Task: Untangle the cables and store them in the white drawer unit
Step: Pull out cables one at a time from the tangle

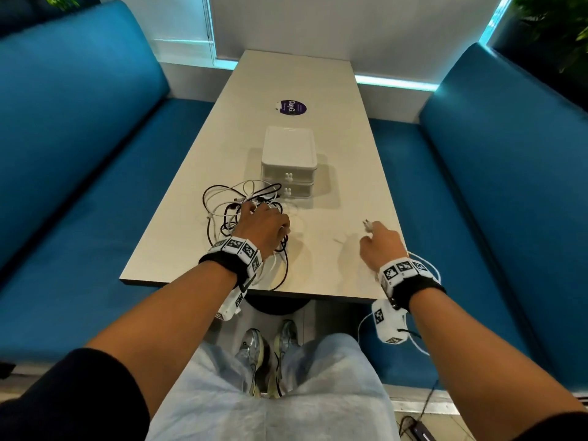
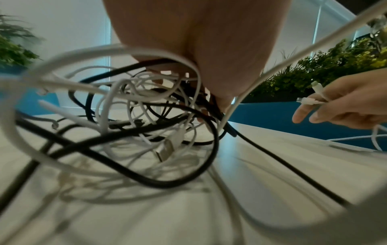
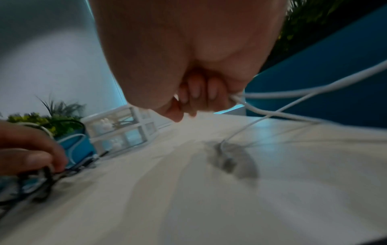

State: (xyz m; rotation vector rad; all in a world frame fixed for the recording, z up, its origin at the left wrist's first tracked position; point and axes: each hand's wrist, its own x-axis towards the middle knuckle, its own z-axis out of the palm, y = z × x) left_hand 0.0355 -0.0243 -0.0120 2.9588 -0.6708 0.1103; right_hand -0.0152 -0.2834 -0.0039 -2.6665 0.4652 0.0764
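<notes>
A tangle of black and white cables (image 1: 232, 202) lies on the table in front of the white drawer unit (image 1: 289, 160), whose two drawers are closed. My left hand (image 1: 259, 218) sits on top of the tangle, and its fingers (image 2: 222, 104) grip some strands of the tangle of cables (image 2: 136, 126). To the right, my right hand (image 1: 375, 238) holds a white cable (image 1: 426, 265) with both plug ends (image 2: 307, 101) sticking out past the fingers. That white cable (image 3: 278, 92) loops off the table's right edge. The right hand (image 3: 196, 97) has its fingers curled.
The narrow beige table (image 1: 334, 265) carries a purple round sticker (image 1: 290, 107) behind the drawer unit. Blue benches (image 1: 79, 160) (image 1: 496, 192) flank it. Plants (image 2: 314, 71) stand behind the seats. A black device (image 1: 420, 433) lies on the floor at the right.
</notes>
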